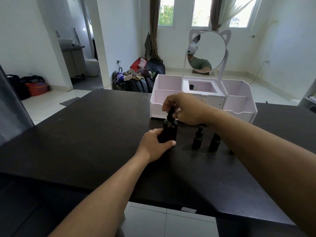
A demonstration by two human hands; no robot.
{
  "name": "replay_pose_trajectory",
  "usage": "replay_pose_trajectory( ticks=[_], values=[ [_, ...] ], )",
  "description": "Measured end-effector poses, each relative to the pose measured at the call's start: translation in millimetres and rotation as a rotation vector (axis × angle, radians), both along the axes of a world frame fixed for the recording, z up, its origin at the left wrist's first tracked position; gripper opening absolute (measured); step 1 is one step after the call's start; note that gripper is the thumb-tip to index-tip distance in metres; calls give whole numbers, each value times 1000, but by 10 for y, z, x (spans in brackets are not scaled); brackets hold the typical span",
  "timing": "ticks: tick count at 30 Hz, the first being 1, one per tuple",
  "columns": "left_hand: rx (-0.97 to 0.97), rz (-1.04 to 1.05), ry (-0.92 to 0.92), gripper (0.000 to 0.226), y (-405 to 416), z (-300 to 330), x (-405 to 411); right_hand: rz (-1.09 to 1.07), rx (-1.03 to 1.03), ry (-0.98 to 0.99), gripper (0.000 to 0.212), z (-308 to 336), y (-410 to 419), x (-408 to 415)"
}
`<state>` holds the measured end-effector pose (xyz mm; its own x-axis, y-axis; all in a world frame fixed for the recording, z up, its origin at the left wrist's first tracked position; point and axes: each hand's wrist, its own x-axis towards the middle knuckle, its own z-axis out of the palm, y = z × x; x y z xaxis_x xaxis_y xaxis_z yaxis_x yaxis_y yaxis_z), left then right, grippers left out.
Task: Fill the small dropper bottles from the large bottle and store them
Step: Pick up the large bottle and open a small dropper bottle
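Left hand grips the big bottle low; right hand pinches its dropper — likely glass, slick, fragile — steady the base.

No text, label or number is legible anywhere.
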<state>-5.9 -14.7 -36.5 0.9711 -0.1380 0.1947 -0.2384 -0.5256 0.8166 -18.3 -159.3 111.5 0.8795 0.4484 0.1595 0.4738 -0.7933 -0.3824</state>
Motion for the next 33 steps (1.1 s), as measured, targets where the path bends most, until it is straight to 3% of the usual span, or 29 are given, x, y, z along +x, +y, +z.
replay_pose_trajectory(
  ticks=[8,18,28,33],
  values=[
    [-32,23,8,62,1,-7,7,9,80,10,52,-56,-5,23],
    [-30,24,-4,53,6,18,-18,-62,42,-42,49,-18,29,23],
    [23,24,11,59,-6,52,-75,-26,54,-3,66,-50,10,12],
    [120,119,-6,66,-22,94,-138,-48,41,-8,73,15,-46,-25]
  ],
)
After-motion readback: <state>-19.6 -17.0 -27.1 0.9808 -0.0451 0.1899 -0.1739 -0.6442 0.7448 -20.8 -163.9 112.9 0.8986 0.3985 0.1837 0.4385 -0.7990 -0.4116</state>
